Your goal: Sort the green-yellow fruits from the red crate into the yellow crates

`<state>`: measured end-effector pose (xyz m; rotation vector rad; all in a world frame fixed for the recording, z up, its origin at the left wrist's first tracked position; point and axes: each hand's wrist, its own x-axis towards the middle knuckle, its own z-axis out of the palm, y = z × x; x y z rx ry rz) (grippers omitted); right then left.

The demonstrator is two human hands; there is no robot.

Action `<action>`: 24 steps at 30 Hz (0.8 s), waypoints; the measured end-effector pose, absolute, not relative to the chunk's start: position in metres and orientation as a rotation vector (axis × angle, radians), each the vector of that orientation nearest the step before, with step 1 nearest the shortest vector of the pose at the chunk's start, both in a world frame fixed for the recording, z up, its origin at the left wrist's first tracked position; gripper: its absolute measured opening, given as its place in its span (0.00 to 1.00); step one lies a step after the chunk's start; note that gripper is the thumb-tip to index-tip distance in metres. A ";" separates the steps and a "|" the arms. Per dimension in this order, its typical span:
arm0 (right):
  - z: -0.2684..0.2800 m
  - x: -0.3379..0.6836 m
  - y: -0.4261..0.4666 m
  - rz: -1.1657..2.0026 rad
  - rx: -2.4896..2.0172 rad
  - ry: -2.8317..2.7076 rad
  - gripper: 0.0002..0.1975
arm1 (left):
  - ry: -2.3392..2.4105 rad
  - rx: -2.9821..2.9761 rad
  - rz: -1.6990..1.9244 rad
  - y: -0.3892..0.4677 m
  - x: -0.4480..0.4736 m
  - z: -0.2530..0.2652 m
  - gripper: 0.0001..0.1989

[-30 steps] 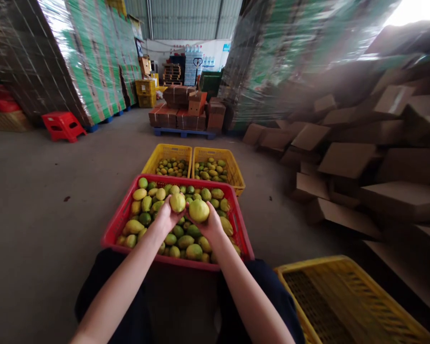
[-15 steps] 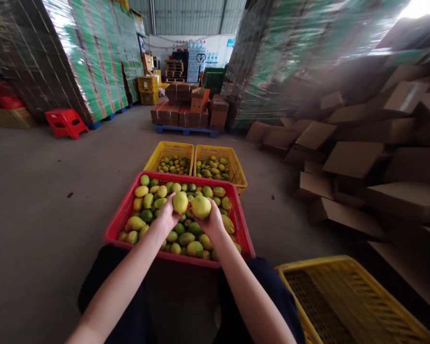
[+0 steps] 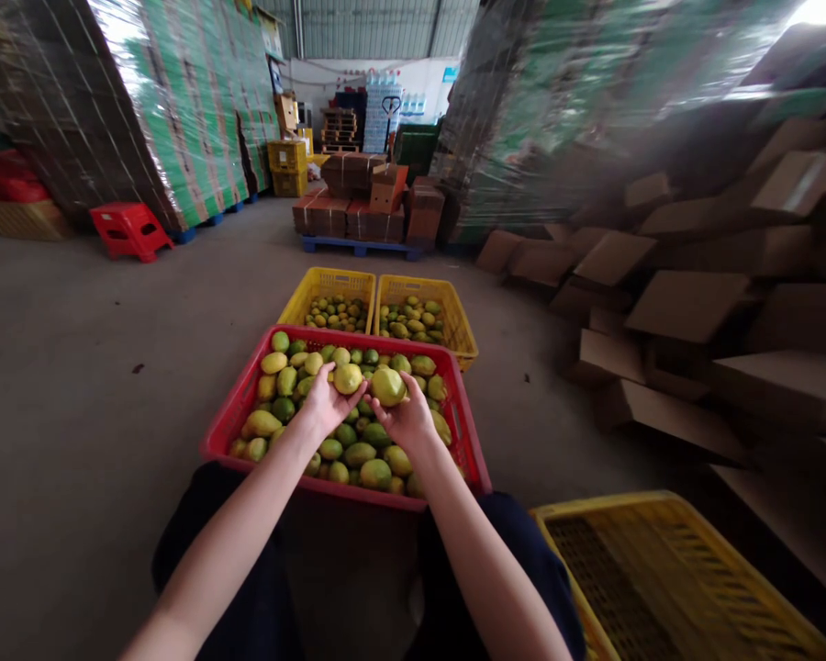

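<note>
Where grips are loose, a drop is to be feared

As the smaller fruit (image 3: 348, 378) is cradled in the half-closed left hand (image 3: 327, 404), with the thumb set against its side, and the larger fruit (image 3: 388, 387) is cupped in the right hand (image 3: 413, 418), whose fingers are loosely spread beneath it, both are poised above the far half of the red crate (image 3: 469, 418). Neither fruit is fully wrapped, so either could be lost if a palm were tipped or the fingers were opened further. Because the hands are so close, one fruit could also be knocked loose by the other. A dropped one would probably be caught by the pile (bruising being the likelier harm), where it could easily be confused with its neighbours.

The red crate is filled from corner to corner with green and yellow loose fruits (image 3: 375, 475). Beyond its far edge, the left yellow crate (image 3: 306, 289) and the right yellow crate (image 3: 454, 317) are set side by side, each part-filled with similar fruits. Off the near right corner, a third yellow crate (image 3: 609, 502) is only partly shown; its slatted wall can be made out.
</note>
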<state>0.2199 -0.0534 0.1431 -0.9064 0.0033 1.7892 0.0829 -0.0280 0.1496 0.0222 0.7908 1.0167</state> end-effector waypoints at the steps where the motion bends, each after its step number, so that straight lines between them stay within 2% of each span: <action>1: 0.143 0.220 -0.053 1.787 -0.899 -0.026 0.12 | 0.788 0.033 1.015 -0.028 0.082 0.149 0.15; 5: 0.139 0.219 -0.052 1.668 -0.858 -0.223 0.07 | 0.788 0.193 1.146 -0.029 0.083 0.146 0.15; 10: 0.133 0.217 -0.055 1.403 -0.874 -0.754 0.10 | 0.656 0.795 1.369 -0.039 0.087 0.150 0.17; 15: 0.136 0.221 -0.061 1.314 -0.783 -0.853 0.08 | 0.689 0.961 1.351 -0.045 0.089 0.149 0.21; 19: 0.137 0.231 -0.067 1.435 -0.749 -0.735 0.08 | 0.824 0.844 1.186 -0.040 0.089 0.130 0.24; 22: 0.139 0.241 -0.071 1.567 -0.765 -0.558 0.10 | 0.937 0.917 0.872 -0.043 0.092 0.109 0.29; 24: 0.140 0.250 -0.075 1.605 -0.830 -0.408 0.09 | 1.005 1.127 0.651 -0.058 0.094 0.093 0.28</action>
